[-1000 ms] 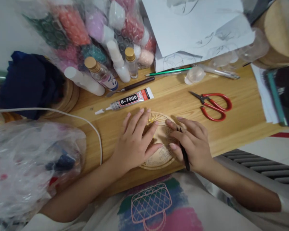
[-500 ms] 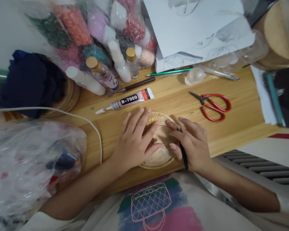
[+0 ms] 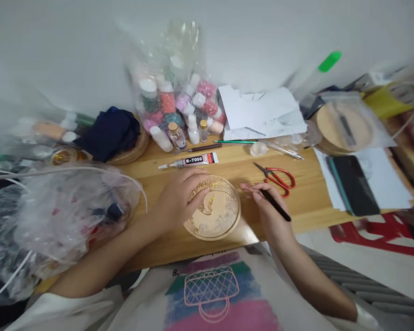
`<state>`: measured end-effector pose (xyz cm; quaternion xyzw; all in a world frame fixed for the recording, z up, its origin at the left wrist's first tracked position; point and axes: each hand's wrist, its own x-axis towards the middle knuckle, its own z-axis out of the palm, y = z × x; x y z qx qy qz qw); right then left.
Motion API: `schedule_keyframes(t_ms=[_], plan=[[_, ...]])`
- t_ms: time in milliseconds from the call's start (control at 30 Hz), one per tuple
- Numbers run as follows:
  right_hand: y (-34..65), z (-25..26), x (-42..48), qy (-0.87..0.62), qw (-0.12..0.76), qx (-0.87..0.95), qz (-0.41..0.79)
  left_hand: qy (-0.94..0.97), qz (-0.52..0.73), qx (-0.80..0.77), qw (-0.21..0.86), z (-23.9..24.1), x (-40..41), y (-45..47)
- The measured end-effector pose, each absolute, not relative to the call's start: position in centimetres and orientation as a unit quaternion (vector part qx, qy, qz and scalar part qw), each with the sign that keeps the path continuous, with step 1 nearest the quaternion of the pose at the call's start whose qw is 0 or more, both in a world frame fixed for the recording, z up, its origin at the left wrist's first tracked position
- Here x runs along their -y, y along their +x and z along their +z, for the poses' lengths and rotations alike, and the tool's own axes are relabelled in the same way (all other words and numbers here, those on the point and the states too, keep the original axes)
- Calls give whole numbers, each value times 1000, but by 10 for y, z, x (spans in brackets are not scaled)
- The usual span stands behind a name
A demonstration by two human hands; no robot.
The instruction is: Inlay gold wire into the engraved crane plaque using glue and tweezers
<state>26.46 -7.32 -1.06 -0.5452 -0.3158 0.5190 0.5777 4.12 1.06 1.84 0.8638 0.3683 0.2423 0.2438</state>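
Observation:
A round wooden disc (image 3: 224, 216) lies on the table in front of me, with fine line drawing and raised gold-coloured outlines on its left and upper parts. My left hand (image 3: 179, 197) rests over the disc's left edge, fingers stretched and thumb reaching across it. Off the disc's right side, my right hand (image 3: 271, 202) grips a slim black tool (image 3: 278, 205), whose back end points down and right. Its working tip is hard to make out among the blurred fingers. Beyond the disc lies a B-7000 glue tube (image 3: 196, 160). Red-handled scissors (image 3: 281, 179) lie just past my right hand.
Bagged bead jars (image 3: 169, 103) and small bottles (image 3: 175, 135) stand at the back. Papers (image 3: 258, 115), a pencil (image 3: 239, 141) and a phone (image 3: 353, 184) lie farther right. A crumpled plastic bag (image 3: 65, 207) and a white cable (image 3: 126, 174) occupy the left.
The view has tilted up and shows more of the wall and right side. My right hand has moved off the disc to the right, still holding the black tool. My left hand has shifted toward the disc's left edge.

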Motion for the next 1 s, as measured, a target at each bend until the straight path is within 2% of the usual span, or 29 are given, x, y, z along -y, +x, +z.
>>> schedule_keyframes(t_ms=[133,267,467,1000], plan=[[264,20,65,-405,568,174,695,835,278,-367,302,36,-3,52],[256,35,67,-299,563,129,760,773,382,-362,354,51,14,67],[240,37,82,-244,551,177,778,731,502,-316,337,57,38,76],[228,48,141,-249,544,400,695,719,561,-234,337,63,91,63]])
